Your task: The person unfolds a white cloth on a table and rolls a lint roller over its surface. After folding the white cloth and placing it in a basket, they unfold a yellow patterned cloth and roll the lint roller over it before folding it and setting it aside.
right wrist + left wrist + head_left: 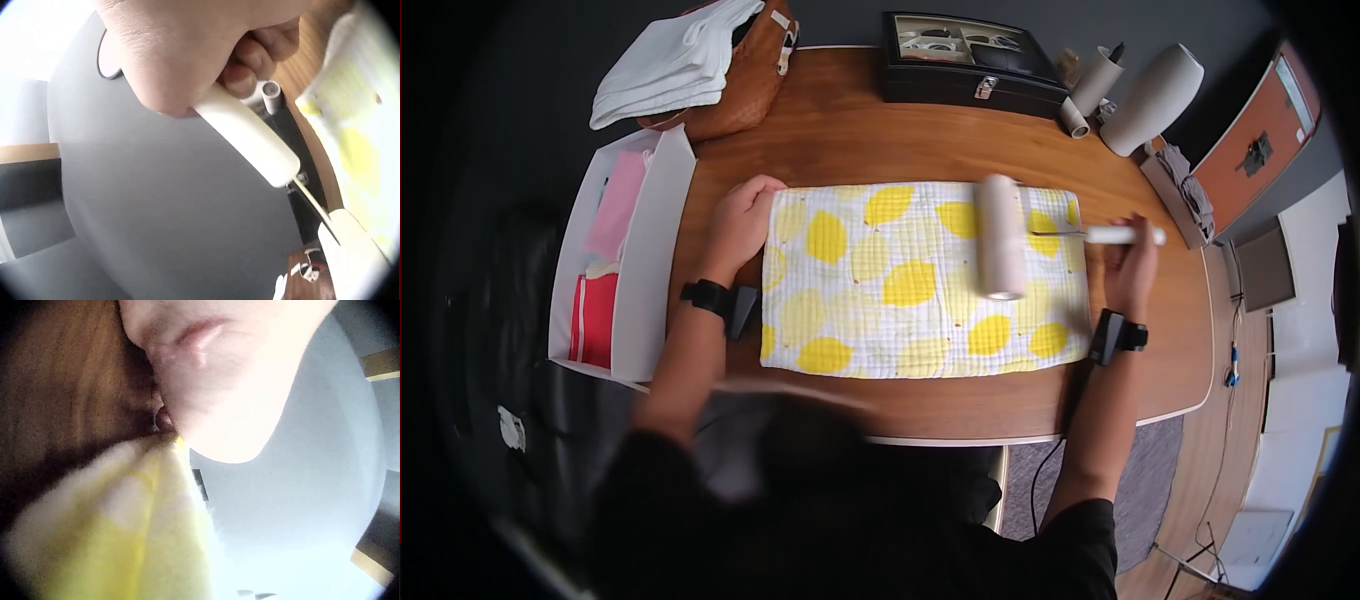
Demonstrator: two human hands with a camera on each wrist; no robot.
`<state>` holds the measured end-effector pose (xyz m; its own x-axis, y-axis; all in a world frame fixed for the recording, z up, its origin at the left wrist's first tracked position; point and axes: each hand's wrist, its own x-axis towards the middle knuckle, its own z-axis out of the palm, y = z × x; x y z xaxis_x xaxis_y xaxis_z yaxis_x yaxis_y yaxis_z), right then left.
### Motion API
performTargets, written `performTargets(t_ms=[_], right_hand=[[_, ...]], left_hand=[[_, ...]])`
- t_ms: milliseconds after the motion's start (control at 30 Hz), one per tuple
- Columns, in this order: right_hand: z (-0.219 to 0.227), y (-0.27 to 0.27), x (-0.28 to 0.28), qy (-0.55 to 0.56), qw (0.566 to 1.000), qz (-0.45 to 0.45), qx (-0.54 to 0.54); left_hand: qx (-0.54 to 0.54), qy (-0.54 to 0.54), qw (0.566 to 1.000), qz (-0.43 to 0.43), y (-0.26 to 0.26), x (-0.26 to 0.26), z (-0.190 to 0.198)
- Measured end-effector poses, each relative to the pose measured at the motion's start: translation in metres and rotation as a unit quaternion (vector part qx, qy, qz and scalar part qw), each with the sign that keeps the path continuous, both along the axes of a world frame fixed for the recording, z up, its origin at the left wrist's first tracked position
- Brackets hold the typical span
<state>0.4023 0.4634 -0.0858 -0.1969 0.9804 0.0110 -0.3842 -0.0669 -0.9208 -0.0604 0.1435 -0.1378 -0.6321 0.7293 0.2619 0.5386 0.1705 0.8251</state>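
Our left hand [738, 222] pinches a corner of the lemon cloth [910, 283], right hand [1135, 268] grips the roller [1000, 240] over it, we'd roll lightly, corner taut

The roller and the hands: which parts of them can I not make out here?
- Roller head: blurred by motion in the head view; cut off by the bottom edge in the right wrist view.
- Left hand: most fingers hidden behind its thumb, left wrist view.
- Right hand: cut off by the top edge, right wrist view.
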Motion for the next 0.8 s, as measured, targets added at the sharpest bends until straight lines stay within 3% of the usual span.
performTargets(t_ms=[67,200,267,333,400,467,533,633,700,800], right_hand=[[-0.007,0.022,0.026,0.031,0.996,-0.089,0.001],[-0.004,0.019,0.027,0.053,0.997,-0.044,-0.019],[0.011,-0.009,-0.009,0.033,0.999,-0.036,-0.018],[0.009,-0.023,-0.027,-0.028,0.997,0.074,0.006],[0.026,-0.051,-0.047,-0.130,0.976,0.167,-0.043],[0.025,-0.060,-0.059,-0.128,0.968,0.205,-0.060],[0.019,-0.052,-0.052,-0.107,0.974,0.189,-0.064],[-0.002,-0.009,-0.015,-0.052,0.994,0.092,-0.028],[0.010,-0.006,-0.009,0.009,0.999,-0.050,-0.010],[-0.017,0.041,0.050,0.063,0.998,-0.023,-0.012]], left_hand=[[-0.011,-0.008,1.000,0.012,0.000,0.004,0.006],[-0.028,-0.025,0.999,0.020,0.001,0.007,0.009],[-0.032,-0.032,0.999,0.014,0.003,0.003,0.005],[-0.040,-0.013,0.999,0.006,0.003,-0.002,-0.002],[-0.042,0.003,0.999,0.002,0.003,-0.004,-0.003],[-0.037,0.012,0.999,0.004,0.002,-0.002,-0.002],[-0.040,-0.001,0.999,0.003,0.003,0.000,0.001],[-0.047,-0.004,0.999,0.010,0.000,0.006,0.007],[-0.053,-0.003,0.998,0.014,-0.001,0.010,0.012],[-0.059,-0.001,0.998,0.017,-0.001,0.012,0.016]])
